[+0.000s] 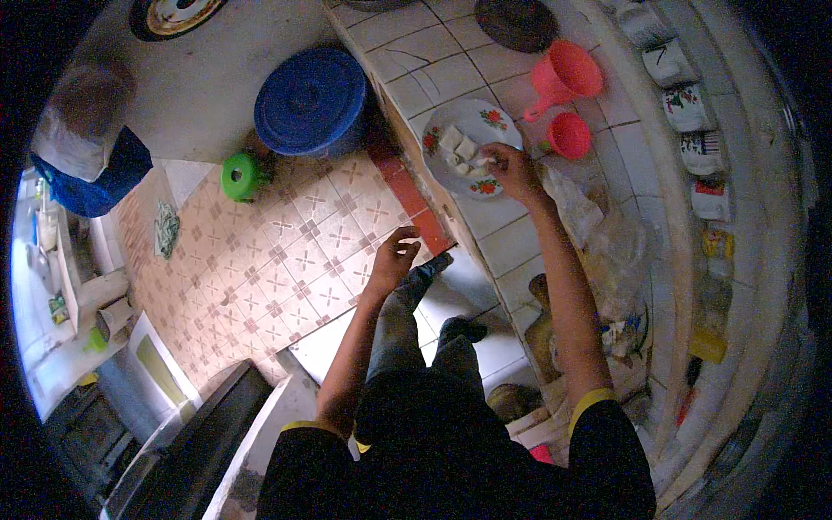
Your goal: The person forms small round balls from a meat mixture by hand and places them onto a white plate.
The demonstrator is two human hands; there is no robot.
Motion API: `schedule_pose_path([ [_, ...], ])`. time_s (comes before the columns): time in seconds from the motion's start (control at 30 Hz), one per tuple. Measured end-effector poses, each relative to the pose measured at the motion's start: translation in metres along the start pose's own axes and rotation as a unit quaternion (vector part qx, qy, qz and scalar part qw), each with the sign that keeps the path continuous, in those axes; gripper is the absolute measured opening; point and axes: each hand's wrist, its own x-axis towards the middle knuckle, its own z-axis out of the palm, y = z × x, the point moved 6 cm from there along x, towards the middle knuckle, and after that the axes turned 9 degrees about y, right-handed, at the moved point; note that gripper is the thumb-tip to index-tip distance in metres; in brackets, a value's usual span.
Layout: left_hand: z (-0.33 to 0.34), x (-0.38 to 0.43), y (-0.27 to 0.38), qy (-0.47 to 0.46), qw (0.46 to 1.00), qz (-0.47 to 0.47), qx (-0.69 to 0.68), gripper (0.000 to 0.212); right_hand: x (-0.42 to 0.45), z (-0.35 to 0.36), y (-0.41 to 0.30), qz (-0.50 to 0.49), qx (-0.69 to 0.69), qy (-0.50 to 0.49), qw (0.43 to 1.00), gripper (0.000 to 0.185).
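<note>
My right hand (513, 170) is over the right side of a white plate (450, 181) with red flower prints, its fingertips pinched on a small white piece of food (485, 162). Several pale, block-like pieces (459, 146) lie in a loose group on the plate, left of my fingers. The plate rests on a tiled counter (513, 244). My left hand (394, 259) is in the air in front of my legs, away from the counter, its fingers bent and apart with nothing between them.
Beyond the plate on the counter are a red plastic funnel (565, 71), a smaller red cup (569, 135) and a dark round pan (517, 25). Clear plastic bags (611, 247) lie by my right forearm. On the floor stand a blue lidded tub (311, 101) and a green plastic stool (240, 177).
</note>
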Motion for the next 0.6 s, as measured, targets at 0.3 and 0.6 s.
schedule_pose_path([
  [0.3,0.019,0.004,0.008,-0.02,0.998,0.003,-0.052,0.031,0.0,-0.002,-0.012,0.028,0.014,-0.011,0.999,0.028],
  [0.6,0.034,-0.004,0.03,-0.029,0.999,0.003,-0.013,0.033,0.002,-0.003,-0.019,-0.02,-0.054,0.002,0.998,0.028],
])
